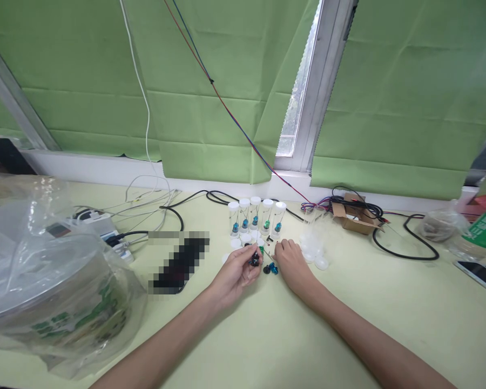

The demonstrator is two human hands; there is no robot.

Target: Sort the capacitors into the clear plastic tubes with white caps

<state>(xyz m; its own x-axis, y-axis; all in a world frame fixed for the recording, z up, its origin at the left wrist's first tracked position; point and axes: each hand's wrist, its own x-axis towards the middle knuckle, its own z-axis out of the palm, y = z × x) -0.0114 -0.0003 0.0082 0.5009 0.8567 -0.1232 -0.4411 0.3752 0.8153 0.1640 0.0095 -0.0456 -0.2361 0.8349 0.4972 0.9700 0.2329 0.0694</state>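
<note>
My left hand (pixel 238 268) is closed in a pinch on a small black part (pixel 254 261) just above the pale green table (pixel 348 313). My right hand (pixel 290 258) rests with curled fingers beside it, fingertips at a small thin piece I cannot make out. Between the hands lie a black knob (pixel 267 269) and a blue knob (pixel 272 267); a green one (pixel 261 250) sits just behind. A row of several clear capped vials (pixel 256 216) stands upright behind the hands, each with a small blue or green part inside. White caps (pixel 243 240) lie in front of them.
Empty clear vials and caps (pixel 316 251) lie to the right. A cardboard box with black cables (pixel 354 216) sits at the back right. A large plastic-wrapped tub (pixel 44 292) fills the left. A power strip (pixel 105 229) and cords run along the windowsill.
</note>
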